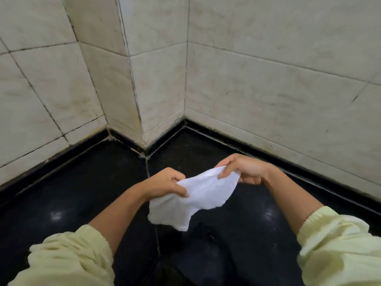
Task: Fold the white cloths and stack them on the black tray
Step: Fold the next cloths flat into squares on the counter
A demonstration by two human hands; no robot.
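Both of our hands held one white cloth (198,195) up in front of us. Our left hand (168,183) pinched its left edge between thumb and curled fingers, and our right hand (245,169) gripped its far right corner. It hung slack between them, lower corner drooping toward us, above the glossy black surface (82,182) that met the pale tiled wall (268,79).

Diffuse, even light leaves the pale tiled walls (268,58) moderately bright, with no hard shadows. The glossy black surface (82,193) carries two small, blurred glare spots, one left and one right; its lower centre sinks into murk. The white cloth (206,195) is the brightest area, its texture soft. Grout lines bow toward the frame edges, where the sleeves (72,256) look slightly blurred.
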